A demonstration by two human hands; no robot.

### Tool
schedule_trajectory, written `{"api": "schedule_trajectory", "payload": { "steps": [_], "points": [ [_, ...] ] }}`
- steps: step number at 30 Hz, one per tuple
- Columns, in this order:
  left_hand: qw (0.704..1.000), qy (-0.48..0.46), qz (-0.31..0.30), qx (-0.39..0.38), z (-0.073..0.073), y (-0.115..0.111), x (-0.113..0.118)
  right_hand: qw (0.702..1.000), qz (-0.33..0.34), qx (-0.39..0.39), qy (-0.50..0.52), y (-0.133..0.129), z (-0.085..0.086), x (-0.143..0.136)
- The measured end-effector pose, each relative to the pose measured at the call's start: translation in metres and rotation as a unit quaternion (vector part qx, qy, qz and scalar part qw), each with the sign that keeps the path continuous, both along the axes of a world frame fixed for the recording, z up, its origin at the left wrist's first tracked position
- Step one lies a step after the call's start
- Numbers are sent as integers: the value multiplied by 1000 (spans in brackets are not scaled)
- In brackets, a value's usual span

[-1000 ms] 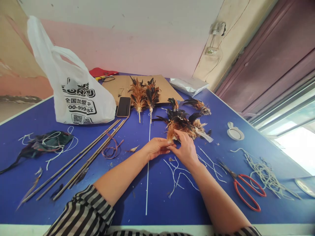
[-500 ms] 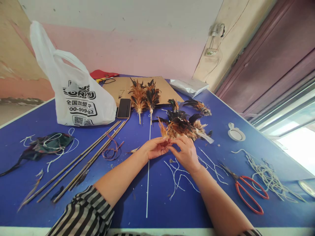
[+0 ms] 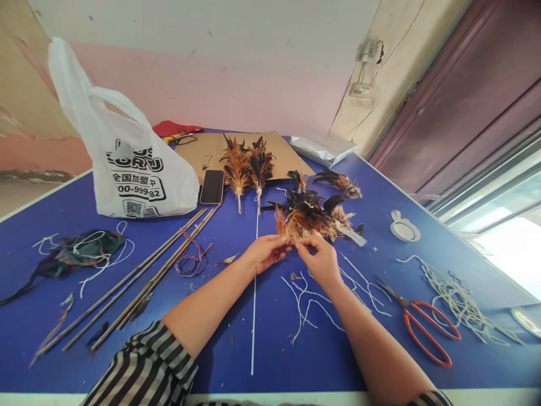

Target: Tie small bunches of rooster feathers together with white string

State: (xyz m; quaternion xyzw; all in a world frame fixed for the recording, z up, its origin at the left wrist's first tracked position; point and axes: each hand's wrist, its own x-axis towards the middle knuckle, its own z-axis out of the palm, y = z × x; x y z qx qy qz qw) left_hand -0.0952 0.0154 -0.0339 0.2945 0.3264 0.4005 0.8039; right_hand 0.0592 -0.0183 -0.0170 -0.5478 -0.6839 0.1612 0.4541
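Observation:
Near the middle of the blue table, my left hand point(image 3: 269, 254) is closed on the base of a small orange feather tuft point(image 3: 282, 223). My right hand point(image 3: 318, 256) pinches close beside it, its fingertips nearly touching the left ones; what lies between them is too small to tell. Just beyond the hands is a loose pile of black and brown feathers point(image 3: 310, 213). Two feather bundles point(image 3: 239, 179) with pale stems lie farther back, partly on brown cardboard point(image 3: 281, 158). Short white strings point(image 3: 306, 304) are spread below my right hand.
Left: a white plastic bag point(image 3: 139, 175), a phone point(image 3: 212, 187), thin sticks point(image 3: 163, 260), a purple cord point(image 3: 192, 262) and dark green cloth point(image 3: 99, 247). Right: red-handled scissors point(image 3: 426, 327), a string tangle point(image 3: 454, 301) and a white ring-shaped object point(image 3: 404, 228). A silver packet point(image 3: 323, 149) lies behind.
The orange tuft has tilted and spread slightly over the pile's edge. My right hand's fingers have drawn together into a pinch and shifted a little.

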Motion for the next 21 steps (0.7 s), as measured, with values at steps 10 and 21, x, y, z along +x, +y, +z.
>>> {"api": "schedule_trajectory", "payload": {
  "steps": [10,21],
  "points": [
    [997,44,14,65,-5,-10,11,984,-5,58,-170,-2,0,0],
    [998,11,53,30,-2,-6,9,967,16,104,-234,-6,6,-3]
  ]
}}
